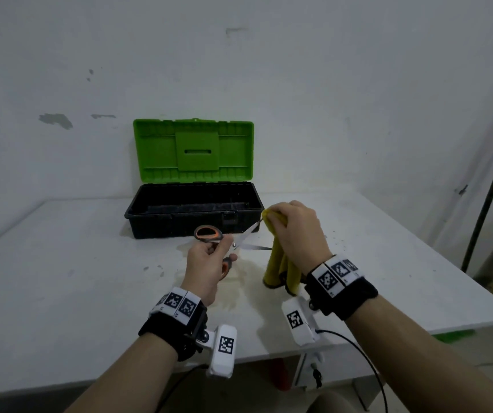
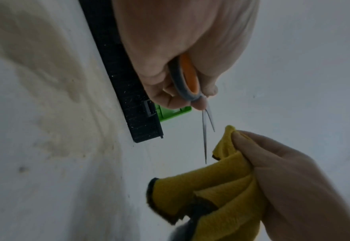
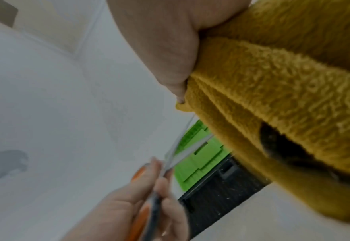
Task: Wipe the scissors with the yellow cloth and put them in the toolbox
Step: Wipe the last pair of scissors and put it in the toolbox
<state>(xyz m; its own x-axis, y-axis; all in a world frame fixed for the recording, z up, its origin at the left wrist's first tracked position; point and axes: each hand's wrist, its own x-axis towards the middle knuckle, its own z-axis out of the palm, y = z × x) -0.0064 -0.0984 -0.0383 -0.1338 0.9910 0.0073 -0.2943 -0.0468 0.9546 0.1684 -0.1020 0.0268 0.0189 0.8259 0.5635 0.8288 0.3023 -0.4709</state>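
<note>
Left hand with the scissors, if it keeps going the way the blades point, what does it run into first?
Probably the yellow cloth bunched in the right hand. The left hand aims the open scissors at it; the upper tip looks at the cloth already, though depth is unclear.

Bare workshop-type rm: stained white table (image 1: 60,263), chipped white wall (image 1: 299,84), open toolbox (image 1: 193,210).

In the head view the right hand (image 1: 296,234) covers the top of the yellow cloth (image 1: 278,263), so whether the upper blade tip of the scissors (image 1: 239,244) touches the fabric cannot be told; the left hand (image 1: 209,263) hides most of the lower handle loop; the toolbox (image 1: 193,210) floor is too dark to read; the right wrist view is blurred, its cloth cut off at the right edge.
</note>
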